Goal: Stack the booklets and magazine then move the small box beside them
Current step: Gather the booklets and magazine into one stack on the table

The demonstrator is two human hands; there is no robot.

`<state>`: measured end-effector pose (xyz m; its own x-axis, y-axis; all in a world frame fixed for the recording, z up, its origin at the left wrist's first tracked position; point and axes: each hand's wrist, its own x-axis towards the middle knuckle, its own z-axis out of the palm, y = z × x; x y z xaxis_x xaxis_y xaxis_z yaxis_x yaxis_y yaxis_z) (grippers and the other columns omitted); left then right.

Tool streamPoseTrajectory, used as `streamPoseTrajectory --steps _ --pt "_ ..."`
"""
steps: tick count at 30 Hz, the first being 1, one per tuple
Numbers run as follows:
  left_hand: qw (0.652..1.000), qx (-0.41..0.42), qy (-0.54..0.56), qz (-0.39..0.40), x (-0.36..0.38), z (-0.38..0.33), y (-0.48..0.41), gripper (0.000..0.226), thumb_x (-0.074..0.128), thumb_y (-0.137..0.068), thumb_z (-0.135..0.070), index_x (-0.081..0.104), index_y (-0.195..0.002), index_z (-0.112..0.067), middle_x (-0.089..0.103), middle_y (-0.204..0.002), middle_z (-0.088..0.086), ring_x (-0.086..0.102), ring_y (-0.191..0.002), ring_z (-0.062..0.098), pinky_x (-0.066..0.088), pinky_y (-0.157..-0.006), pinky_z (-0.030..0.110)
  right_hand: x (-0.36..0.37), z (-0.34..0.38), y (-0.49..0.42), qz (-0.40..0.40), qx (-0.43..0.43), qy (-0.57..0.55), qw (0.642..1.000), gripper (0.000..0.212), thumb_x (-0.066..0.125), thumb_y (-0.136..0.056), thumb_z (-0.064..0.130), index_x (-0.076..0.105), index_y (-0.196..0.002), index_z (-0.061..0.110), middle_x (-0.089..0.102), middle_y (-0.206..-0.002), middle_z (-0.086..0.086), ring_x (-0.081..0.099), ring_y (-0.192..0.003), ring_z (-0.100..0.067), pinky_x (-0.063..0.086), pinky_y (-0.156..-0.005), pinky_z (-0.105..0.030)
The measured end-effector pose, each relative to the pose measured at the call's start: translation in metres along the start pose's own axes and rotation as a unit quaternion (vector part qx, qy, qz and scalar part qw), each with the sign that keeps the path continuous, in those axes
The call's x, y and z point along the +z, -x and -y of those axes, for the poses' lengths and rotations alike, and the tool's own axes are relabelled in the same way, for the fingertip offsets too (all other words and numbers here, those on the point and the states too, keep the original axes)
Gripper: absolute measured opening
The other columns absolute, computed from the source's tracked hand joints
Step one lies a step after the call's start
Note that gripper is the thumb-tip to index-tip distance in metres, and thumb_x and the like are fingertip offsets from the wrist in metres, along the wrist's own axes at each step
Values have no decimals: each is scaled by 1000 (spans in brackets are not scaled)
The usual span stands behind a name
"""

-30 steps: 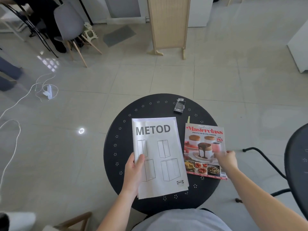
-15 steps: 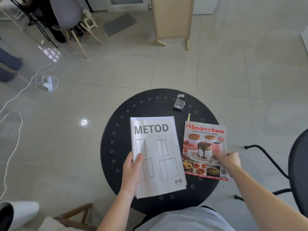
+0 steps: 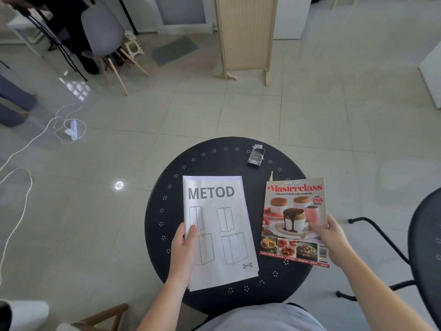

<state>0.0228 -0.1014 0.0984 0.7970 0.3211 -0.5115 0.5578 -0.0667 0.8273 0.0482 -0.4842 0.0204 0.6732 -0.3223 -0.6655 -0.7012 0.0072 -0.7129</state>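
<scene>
A round black table (image 3: 157, 220) fills the lower centre. On it, the left hand (image 3: 182, 252) grips the METOD booklets (image 3: 222, 235); right of them, the right hand (image 3: 334, 242) grasps the Masterclass magazine (image 3: 296, 211). The small box (image 3: 255, 156) sits above, untouched.

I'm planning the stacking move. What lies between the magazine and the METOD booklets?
Nothing visible: only bare black table separates the magazine, gripped by the right hand, from the METOD booklets.

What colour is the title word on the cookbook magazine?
Red, on a pale cover; the Masterclass magazine shows it clearly in the head view.
</scene>
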Motion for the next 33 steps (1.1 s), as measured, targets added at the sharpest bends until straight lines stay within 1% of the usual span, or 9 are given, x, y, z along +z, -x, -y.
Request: streamPoseTrajectory --steps 3,8,14,18,20,23,27,29,33 --pt "1000 7 -4 0 -6 0 0 26 53 -113 -29 72 -128 -38 79 -120 -21 72 -120 7 57 -103 37 -5 5 12 -3 -17 -21 1000 23 68 -99 5 66 -112 25 82 -97 -15 78 -90 -39 60 -92 -56" --pt "1000 16 -7 4 -16 0 2 27 51 -113 -27 71 -123 -42 79 -116 -25 71 -118 3 55 -92 26 -8 15 36 32 -33 -60 997 28 67 -99 2 65 -124 14 80 -104 -21 77 -91 -44 62 -86 -57" --pt "999 25 -2 23 -28 3 -2 27 52 -113 -27 72 -124 -41 79 -119 -23 72 -121 6 56 -105 38 5 23 73 98 -46 -106 988 33 64 -99 0 64 -129 14 75 -113 -29 74 -96 -47 59 -93 -62" --pt "999 34 -1 36 -31 -2 -4 25 52 -113 -29 71 -123 -44 79 -119 -22 71 -119 4 56 -100 33 28 28 97 137 -43 -142 979 31 61 -100 -1 63 -128 12 79 -101 -21 78 -81 -35 66 -71 -45" --pt "998 36 2 44 -34 -1 -5 24 53 -113 -30 71 -120 -45 80 -118 -21 73 -118 6 57 -98 33 44 31 108 151 -46 -143 977 32 60 -101 -2 63 -130 12 79 -100 -19 79 -81 -34 66 -68 -43" --pt "997 36 3 70 -41 -1 -6 23 54 -113 -33 69 -130 -40 79 -125 -16 73 -123 11 59 -105 41 70 31 119 173 -44 -150 972 35 60 -100 -2 62 -133 11 77 -108 -24 78 -88 -39 65 -79 -53" --pt "993 33 16 115 -47 -5 -8 29 54 -113 -41 67 -138 -35 78 -131 -10 72 -128 16 57 -111 51 96 34 128 201 -27 -160 966 38 63 -100 1 60 -135 14 73 -119 -31 74 -98 -48 53 -96 -72" --pt "991 26 33 129 -47 -8 -9 27 53 -113 -43 69 -133 -36 81 -127 -5 77 -123 23 59 -107 58 105 35 130 215 -23 -166 962 38 61 -101 3 59 -137 15 72 -119 -31 74 -96 -47 54 -95 -72" --pt "986 8 77 148 -51 -15 -10 27 57 -111 -41 70 -132 -31 83 -121 3 83 -108 25 66 -95 53 125 41 138 225 -20 -195 955 32 53 -108 11 59 -139 19 70 -126 -32 75 -98 -43 63 -88 -61"
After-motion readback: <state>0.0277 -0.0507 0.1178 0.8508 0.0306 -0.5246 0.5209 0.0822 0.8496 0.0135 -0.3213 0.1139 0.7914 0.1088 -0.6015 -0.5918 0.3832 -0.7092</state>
